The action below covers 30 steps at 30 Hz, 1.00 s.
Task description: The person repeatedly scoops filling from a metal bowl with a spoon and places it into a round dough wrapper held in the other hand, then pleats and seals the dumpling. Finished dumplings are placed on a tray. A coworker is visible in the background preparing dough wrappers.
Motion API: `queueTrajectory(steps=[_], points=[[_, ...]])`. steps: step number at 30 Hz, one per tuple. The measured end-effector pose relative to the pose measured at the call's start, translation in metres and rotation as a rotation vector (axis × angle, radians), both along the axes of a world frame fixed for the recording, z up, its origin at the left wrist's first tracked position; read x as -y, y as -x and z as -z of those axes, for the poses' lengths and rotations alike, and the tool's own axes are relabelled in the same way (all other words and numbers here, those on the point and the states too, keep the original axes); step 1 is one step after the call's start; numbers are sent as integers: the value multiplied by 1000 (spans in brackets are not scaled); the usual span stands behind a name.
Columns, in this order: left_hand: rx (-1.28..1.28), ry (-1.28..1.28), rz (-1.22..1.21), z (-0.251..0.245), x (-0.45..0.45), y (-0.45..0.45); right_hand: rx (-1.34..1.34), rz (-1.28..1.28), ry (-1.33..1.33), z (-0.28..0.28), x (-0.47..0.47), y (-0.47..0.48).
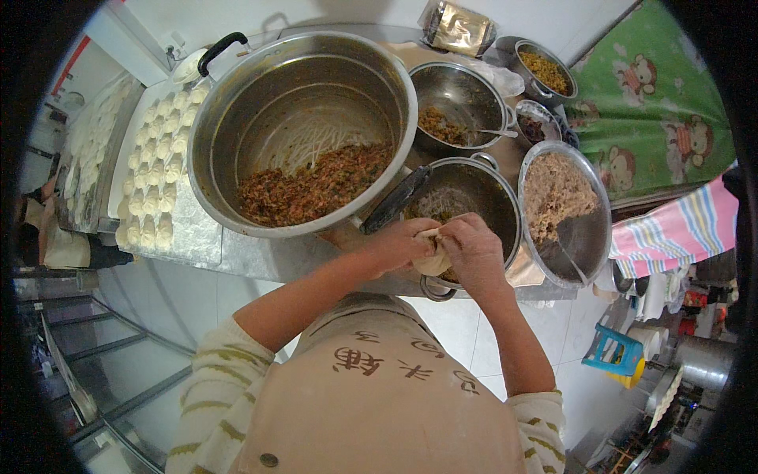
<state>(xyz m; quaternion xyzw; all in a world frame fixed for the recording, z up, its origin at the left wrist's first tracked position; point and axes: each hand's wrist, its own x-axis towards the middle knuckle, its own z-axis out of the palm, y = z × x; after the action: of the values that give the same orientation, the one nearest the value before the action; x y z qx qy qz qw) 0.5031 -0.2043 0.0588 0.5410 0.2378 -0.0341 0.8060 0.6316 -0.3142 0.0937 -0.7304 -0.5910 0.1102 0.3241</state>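
Note:
Both hands hold one round dough wrapper (434, 264) with dark filling showing at its top opening. My left hand (398, 246) cups it from the left. On the other side, the fingers of my right hand (475, 249) pinch the wrapper's edge. Just beneath and behind them stands a steel pot (514, 228) with some greenish filling at its bottom, partly hidden by the hands. Left of it, a large deep steel pot (204, 148) contains chopped reddish-brown filling (323, 186) gathered along its near side.
Rows of pleated buns (155, 172) stand on a floured board (198, 237) at left. A bowl of pale minced filling (556, 189) sits right, with another pot (462, 71) holding a spoon (497, 133) behind. A green patterned cloth (657, 112) covers something at far right.

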Motion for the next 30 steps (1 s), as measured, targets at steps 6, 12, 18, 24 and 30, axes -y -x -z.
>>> queueTrajectory(steps=[6, 12, 18, 24, 30], points=[[30, 331, -219, 17, 15, 6, -107, 117, -35, 5, 0, 7], [-36, 5, -94, -5, 17, -3, 159, -45, -16, -1, -1, 2], [18, 208, 12, -2, -6, -2, -3, 62, 83, -1, 0, -12], [113, 635, -299, 32, 13, -9, -418, 305, 44, 7, -1, -9], [126, 591, -422, 26, 31, -12, 209, -70, 19, 1, 4, -10]])
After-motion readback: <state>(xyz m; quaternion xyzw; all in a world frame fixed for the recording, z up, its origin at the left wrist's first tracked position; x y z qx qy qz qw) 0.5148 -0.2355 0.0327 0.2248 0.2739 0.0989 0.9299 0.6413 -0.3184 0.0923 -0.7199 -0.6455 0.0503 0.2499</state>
